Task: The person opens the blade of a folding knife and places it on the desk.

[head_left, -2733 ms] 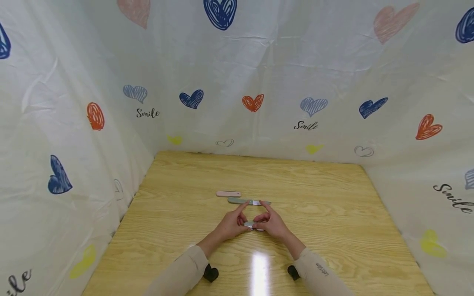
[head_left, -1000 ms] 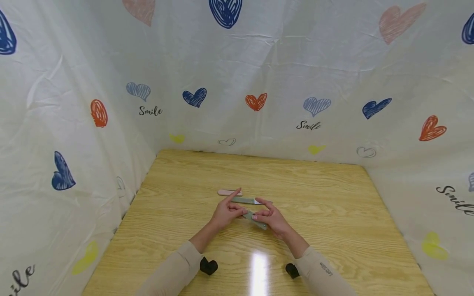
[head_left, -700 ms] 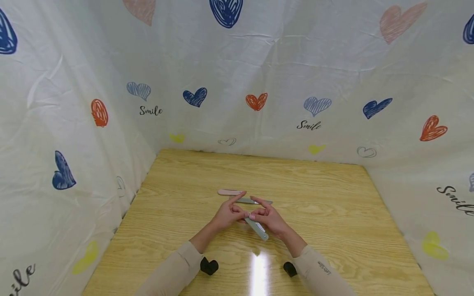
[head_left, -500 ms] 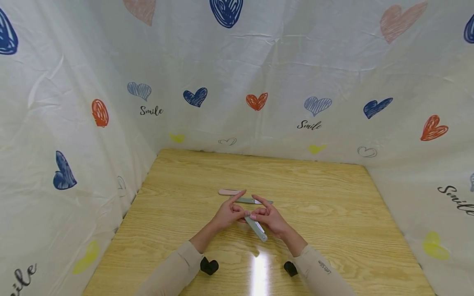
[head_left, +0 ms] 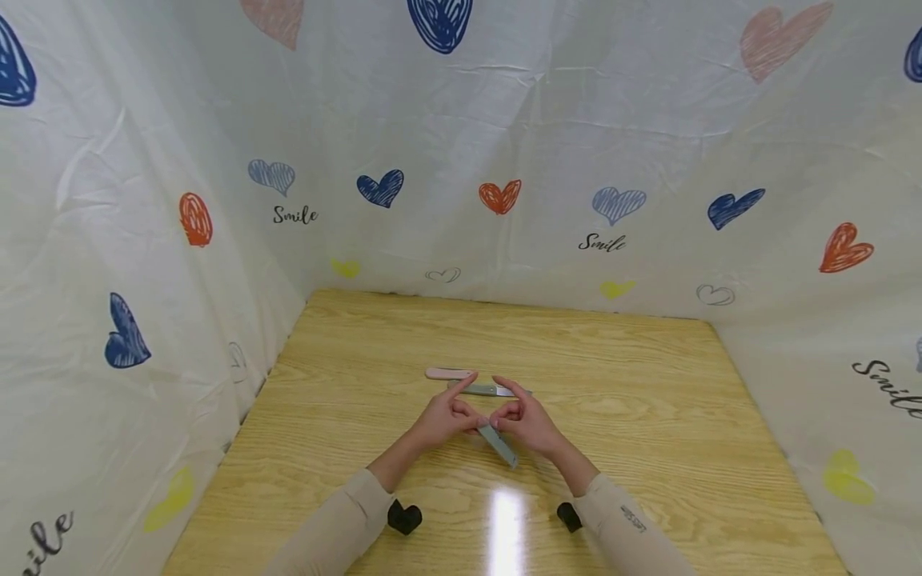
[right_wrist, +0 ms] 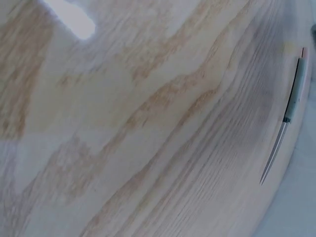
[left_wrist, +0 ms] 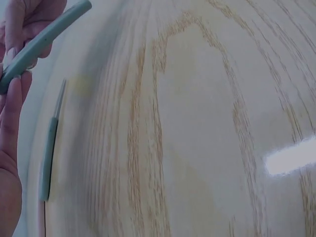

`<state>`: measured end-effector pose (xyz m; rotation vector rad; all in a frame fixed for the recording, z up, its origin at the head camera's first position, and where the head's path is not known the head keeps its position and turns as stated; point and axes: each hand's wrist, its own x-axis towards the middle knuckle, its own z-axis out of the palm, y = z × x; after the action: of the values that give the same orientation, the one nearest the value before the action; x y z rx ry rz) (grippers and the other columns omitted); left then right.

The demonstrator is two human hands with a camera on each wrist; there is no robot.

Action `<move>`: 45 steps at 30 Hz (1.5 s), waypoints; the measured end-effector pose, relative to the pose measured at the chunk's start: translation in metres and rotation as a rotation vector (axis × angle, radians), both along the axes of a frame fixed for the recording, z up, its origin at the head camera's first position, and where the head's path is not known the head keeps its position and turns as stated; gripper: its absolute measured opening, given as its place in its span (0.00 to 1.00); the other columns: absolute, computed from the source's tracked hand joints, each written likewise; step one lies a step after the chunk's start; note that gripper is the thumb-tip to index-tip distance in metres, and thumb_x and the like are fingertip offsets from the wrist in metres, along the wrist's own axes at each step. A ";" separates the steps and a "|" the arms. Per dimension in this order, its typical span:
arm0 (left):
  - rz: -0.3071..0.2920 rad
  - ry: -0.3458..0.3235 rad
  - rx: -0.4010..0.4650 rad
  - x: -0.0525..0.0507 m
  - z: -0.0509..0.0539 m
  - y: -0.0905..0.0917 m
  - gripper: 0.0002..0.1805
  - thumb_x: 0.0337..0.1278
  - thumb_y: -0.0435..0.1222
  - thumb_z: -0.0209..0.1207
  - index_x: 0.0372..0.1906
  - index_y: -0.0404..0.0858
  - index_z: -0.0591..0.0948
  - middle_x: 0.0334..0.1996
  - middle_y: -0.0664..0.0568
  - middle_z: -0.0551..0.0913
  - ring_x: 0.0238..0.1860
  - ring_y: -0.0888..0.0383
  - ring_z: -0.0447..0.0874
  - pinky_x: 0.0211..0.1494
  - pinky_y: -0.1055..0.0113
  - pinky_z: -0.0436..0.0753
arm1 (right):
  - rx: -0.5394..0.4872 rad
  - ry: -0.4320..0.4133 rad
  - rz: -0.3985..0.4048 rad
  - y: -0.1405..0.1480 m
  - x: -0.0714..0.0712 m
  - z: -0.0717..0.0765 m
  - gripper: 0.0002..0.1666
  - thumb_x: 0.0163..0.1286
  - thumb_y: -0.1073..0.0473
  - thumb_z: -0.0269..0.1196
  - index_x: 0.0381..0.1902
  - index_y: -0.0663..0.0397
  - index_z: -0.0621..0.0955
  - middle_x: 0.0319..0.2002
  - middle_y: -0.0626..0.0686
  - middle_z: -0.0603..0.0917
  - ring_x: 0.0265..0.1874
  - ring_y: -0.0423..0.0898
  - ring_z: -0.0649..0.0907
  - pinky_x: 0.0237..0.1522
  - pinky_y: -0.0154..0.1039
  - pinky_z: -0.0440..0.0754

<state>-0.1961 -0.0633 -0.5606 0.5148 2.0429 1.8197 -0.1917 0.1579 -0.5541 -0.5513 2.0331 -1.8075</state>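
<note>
Both hands meet over the table around a green-handled folding knife, which slants down toward the person on the right. My left hand pinches its upper end between thumb and fingers, index finger stretched forward. The thumb and fingers of my right hand pinch at that same end, its index finger also extended. In the left wrist view the held knife's handle appears folded, with fingers on both sides. Beyond the hands lies a second green folding knife with its blade out to the right. A pink folding knife lies behind it.
The wooden table has a bright light reflection near its front. A white cloth printed with hearts surrounds the back and sides. Black pieces show beside both sleeves.
The held knife has swung from lying crosswise to slanting toward the person. Over the last half second it rolled slightly, and the bright strip along its side went out of sight.
</note>
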 end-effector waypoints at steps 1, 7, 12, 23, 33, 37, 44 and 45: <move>-0.001 -0.006 -0.003 0.000 -0.001 0.000 0.46 0.58 0.35 0.64 0.77 0.43 0.52 0.35 0.39 0.88 0.36 0.45 0.89 0.45 0.48 0.86 | 0.046 0.033 -0.009 0.000 0.000 0.001 0.44 0.67 0.68 0.61 0.76 0.57 0.54 0.35 0.57 0.87 0.34 0.41 0.86 0.40 0.30 0.84; 0.028 -0.032 0.013 0.001 -0.004 -0.002 0.46 0.57 0.33 0.65 0.77 0.48 0.54 0.36 0.36 0.87 0.37 0.43 0.89 0.47 0.45 0.84 | 0.096 0.101 -0.066 -0.002 0.000 0.002 0.45 0.67 0.71 0.60 0.76 0.57 0.52 0.37 0.69 0.84 0.33 0.42 0.85 0.38 0.30 0.83; 0.050 -0.038 0.037 0.002 -0.005 -0.003 0.46 0.58 0.31 0.64 0.77 0.47 0.52 0.37 0.33 0.86 0.39 0.38 0.87 0.46 0.43 0.84 | 0.057 0.094 -0.119 -0.002 0.000 0.004 0.47 0.66 0.72 0.60 0.77 0.55 0.50 0.36 0.69 0.84 0.32 0.38 0.84 0.39 0.29 0.83; 0.176 -0.021 0.030 0.000 -0.002 -0.016 0.45 0.58 0.28 0.63 0.77 0.47 0.54 0.37 0.35 0.87 0.36 0.49 0.89 0.44 0.50 0.87 | -0.023 0.048 -0.203 0.016 -0.003 0.007 0.51 0.66 0.72 0.60 0.78 0.48 0.46 0.36 0.67 0.82 0.31 0.41 0.85 0.42 0.39 0.86; 0.495 -0.101 0.230 -0.001 -0.004 -0.019 0.42 0.59 0.27 0.61 0.76 0.48 0.58 0.31 0.54 0.87 0.32 0.65 0.86 0.43 0.67 0.87 | -0.276 -0.066 -0.431 0.023 0.000 -0.003 0.51 0.66 0.76 0.57 0.78 0.47 0.45 0.29 0.43 0.82 0.31 0.38 0.86 0.41 0.31 0.86; 0.593 -0.121 0.284 -0.003 -0.008 -0.014 0.45 0.59 0.26 0.61 0.77 0.47 0.54 0.27 0.60 0.86 0.30 0.67 0.85 0.42 0.69 0.87 | -0.381 -0.084 -0.542 0.014 0.000 -0.003 0.51 0.66 0.78 0.56 0.78 0.48 0.45 0.27 0.43 0.82 0.29 0.37 0.86 0.39 0.29 0.85; 0.736 -0.157 0.430 -0.008 -0.012 -0.001 0.48 0.58 0.28 0.63 0.77 0.53 0.50 0.26 0.59 0.85 0.33 0.61 0.87 0.41 0.70 0.87 | -0.495 -0.109 -0.776 -0.005 -0.003 0.001 0.53 0.65 0.79 0.57 0.77 0.41 0.46 0.23 0.43 0.79 0.26 0.37 0.85 0.38 0.29 0.85; 0.753 -0.159 0.441 -0.008 -0.012 0.001 0.49 0.58 0.28 0.63 0.78 0.53 0.49 0.26 0.59 0.85 0.33 0.60 0.87 0.41 0.70 0.87 | -0.511 -0.114 -0.806 -0.008 -0.004 0.001 0.53 0.65 0.79 0.57 0.77 0.41 0.46 0.22 0.42 0.79 0.26 0.37 0.84 0.37 0.29 0.85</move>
<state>-0.2037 -0.0626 -0.5728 -0.3594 1.8518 2.6538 -0.1954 0.1501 -0.5533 0.3228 1.8314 -2.7653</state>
